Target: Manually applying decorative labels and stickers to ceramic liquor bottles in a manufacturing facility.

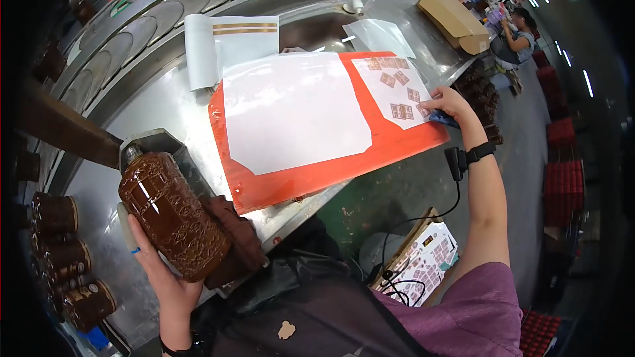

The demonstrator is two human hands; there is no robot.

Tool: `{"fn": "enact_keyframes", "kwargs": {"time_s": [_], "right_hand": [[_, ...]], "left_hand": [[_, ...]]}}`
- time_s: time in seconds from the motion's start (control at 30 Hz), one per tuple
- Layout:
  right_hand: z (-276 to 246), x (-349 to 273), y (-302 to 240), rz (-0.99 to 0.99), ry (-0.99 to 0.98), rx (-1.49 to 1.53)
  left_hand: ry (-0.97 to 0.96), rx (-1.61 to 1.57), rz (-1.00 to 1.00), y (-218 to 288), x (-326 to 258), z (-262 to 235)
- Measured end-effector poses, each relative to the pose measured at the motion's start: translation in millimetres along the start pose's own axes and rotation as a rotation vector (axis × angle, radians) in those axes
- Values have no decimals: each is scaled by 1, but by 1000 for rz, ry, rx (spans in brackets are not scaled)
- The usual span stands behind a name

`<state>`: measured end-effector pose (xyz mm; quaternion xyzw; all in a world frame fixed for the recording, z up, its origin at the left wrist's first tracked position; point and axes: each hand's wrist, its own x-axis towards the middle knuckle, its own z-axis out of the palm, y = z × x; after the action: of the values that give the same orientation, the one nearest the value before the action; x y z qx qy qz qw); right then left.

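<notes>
A large brown bottle (173, 218) with a raised pattern leans, neck up, against a dark angular holder (159, 142) on the left. My left hand (165, 271) is closed around its lower side, with a pale cover and a blue band on one finger. To the right, my right hand (446, 102) pinches at a small brown decal (423, 110) on the edge of a white decal sheet (383, 96). Several similar printed decals lie on that sheet. A blank white sheet (297, 112) with cut corners lies beside it on an orange board (291, 185).
Behind the board is a partly rolled white sheet (202, 53). A cardboard box (453, 23) stands at the far right of the metal table. Several brown jars (66, 258) stand at left. A cable (456, 201) hangs from my right wrist above a box of decal sheets (423, 261).
</notes>
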<state>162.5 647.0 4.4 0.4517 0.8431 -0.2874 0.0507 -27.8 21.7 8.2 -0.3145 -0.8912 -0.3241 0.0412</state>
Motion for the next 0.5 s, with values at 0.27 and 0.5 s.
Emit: {"fn": "enact_keyframes", "kwargs": {"time_s": [0.27,0.5], "right_hand": [[-6,8,27,90,-55,159],[-7,-1,32,120,-43,225]], "left_hand": [[13,-50,-2,-4,-2,4],[14,-81,8,-2,-1,3]]}}
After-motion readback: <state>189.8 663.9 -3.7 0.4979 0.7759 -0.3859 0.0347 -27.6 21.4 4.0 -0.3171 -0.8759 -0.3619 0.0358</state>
